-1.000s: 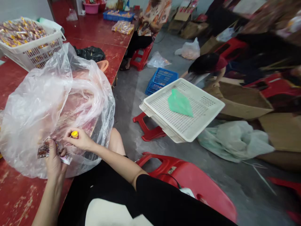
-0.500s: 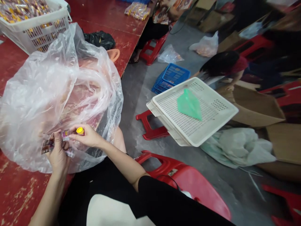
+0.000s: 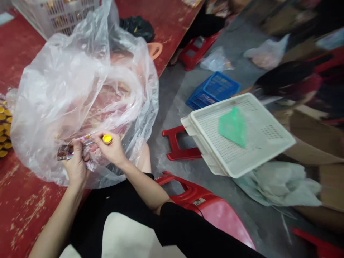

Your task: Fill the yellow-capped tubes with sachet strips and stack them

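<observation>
My left hand (image 3: 76,167) is closed around several small printed plastic wrappers (image 3: 63,152), which stick out on both sides of the thumb. Close beside it, my right hand (image 3: 112,149) has a small yellow-capped jar (image 3: 106,139) tucked in its curled fingers. The thumb and fingertips of that hand pinch the end of a wrapper; its exact edge is blurred. Both hands are over the near edge of a large clear plastic bag (image 3: 61,79), spread over an orange basin (image 3: 155,50). What lies inside the bag is hard to make out.
The red table (image 3: 24,200) holds rows of yellow-capped jars (image 3: 4,130), a white crate (image 3: 51,18) and a black bag (image 3: 138,28). To the right are a white tray (image 3: 209,157) with a green scoop-like piece (image 3: 232,127), red stools (image 3: 174,147), a blue basket (image 3: 212,89) and a co-worker beside cartons.
The view has shifted, bringing the jar rows into sight at the left. My right fingers have moved slightly relative to the left hand, with a wrapper drawn between them. Both hands keep their hold.
</observation>
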